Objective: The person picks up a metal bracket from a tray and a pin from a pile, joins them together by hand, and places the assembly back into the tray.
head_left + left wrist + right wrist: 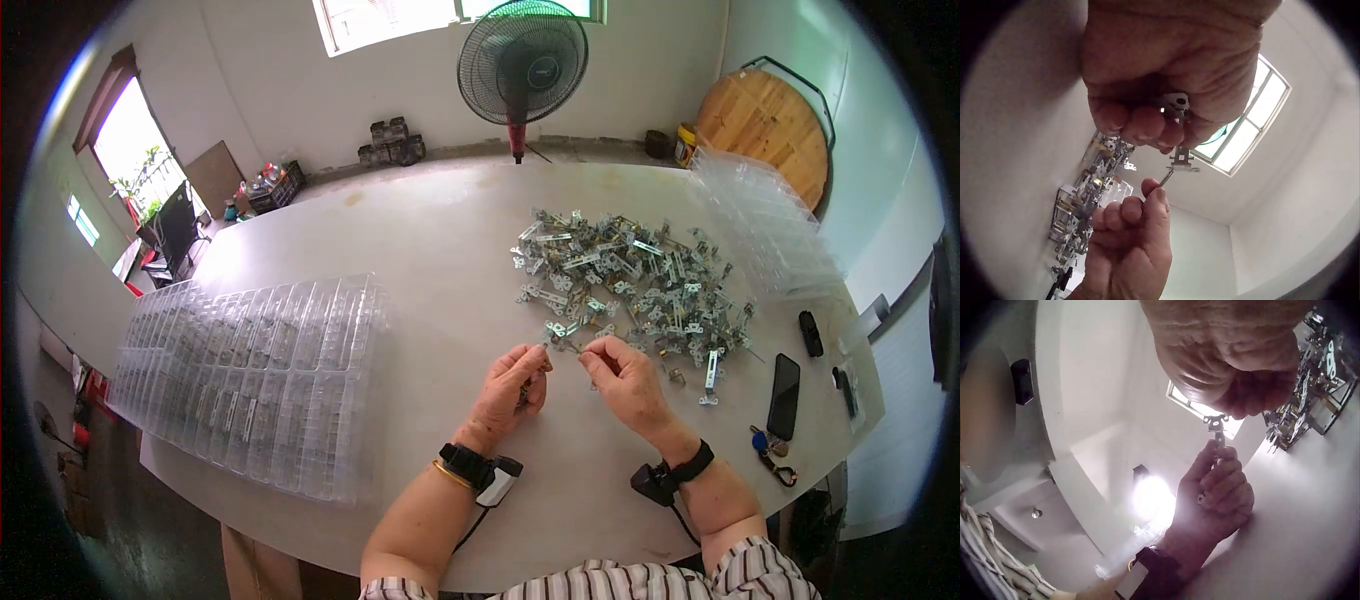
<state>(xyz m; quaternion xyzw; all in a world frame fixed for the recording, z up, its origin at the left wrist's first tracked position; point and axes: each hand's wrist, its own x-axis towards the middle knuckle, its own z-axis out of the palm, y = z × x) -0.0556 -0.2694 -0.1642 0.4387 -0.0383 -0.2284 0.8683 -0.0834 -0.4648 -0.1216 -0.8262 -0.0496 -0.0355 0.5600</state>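
Both hands meet over the white table (pixel 420 240), just in front of a pile of small metal brackets (pixel 630 285). My left hand (pixel 538 362) is curled, pinching one small bracket (pixel 1182 159) at its fingertips with another metal part (pixel 1174 103) tucked in its fingers. My right hand (pixel 592 352) pinches a thin metal pin (pixel 1166 177) whose tip meets that bracket. In the right wrist view the bracket (pixel 1216 425) sits between the right hand (pixel 1241 406) above and the left hand (pixel 1216 456) below.
Clear plastic compartment trays (pixel 250 380) cover the table's left. More clear trays (pixel 760 220) are stacked at the far right. A phone (pixel 784 395), keys (pixel 770 450) and a black object (pixel 810 333) lie at the right. A fan (pixel 522 65) stands behind the table.
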